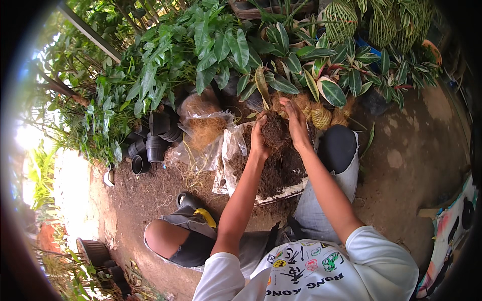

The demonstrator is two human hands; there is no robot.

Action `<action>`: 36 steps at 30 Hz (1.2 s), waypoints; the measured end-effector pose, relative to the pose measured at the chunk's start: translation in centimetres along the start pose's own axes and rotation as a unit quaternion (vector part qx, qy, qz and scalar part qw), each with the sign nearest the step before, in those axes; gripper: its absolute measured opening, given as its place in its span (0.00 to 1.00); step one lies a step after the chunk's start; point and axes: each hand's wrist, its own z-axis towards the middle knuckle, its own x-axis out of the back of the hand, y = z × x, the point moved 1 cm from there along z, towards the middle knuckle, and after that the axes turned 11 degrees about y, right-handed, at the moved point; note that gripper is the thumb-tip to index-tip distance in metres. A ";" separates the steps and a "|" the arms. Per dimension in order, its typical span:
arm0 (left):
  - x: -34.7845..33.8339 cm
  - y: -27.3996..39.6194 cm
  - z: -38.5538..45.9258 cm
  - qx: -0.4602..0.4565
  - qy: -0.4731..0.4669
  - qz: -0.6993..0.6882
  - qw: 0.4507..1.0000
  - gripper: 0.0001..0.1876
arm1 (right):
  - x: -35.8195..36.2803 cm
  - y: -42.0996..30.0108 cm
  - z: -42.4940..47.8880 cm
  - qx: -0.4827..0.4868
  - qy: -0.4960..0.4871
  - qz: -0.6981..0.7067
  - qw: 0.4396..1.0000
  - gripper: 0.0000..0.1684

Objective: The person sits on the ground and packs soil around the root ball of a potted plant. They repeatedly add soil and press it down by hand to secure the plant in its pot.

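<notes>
My left hand cups the left side of a dark root ball matted with fine brown fibres. A yellowish variegated leaf stands just above it; whether it grows from this ball is unclear. Along the ball's right side, my right hand is held with its fingers extended; contact with the ball cannot be made out. Under both hands lies a white sack, spread out with dark, crumbly potting mix on it. Left of the sack, a clear plastic bag holds tan coconut fibre.
Black plastic nursery pots are stacked at left. Fibre-wrapped root balls line up behind my right hand, below striped-leaf plants. Broad green foliage fills the back. My bent knees flank the sack on the soil-strewn floor.
</notes>
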 end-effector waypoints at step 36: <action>-5.0 2.3 -3.5 -0.555 -0.079 0.509 0.653 0.20 | 0.2 0.4 -2.0 -0.409 -0.013 0.375 0.832 0.21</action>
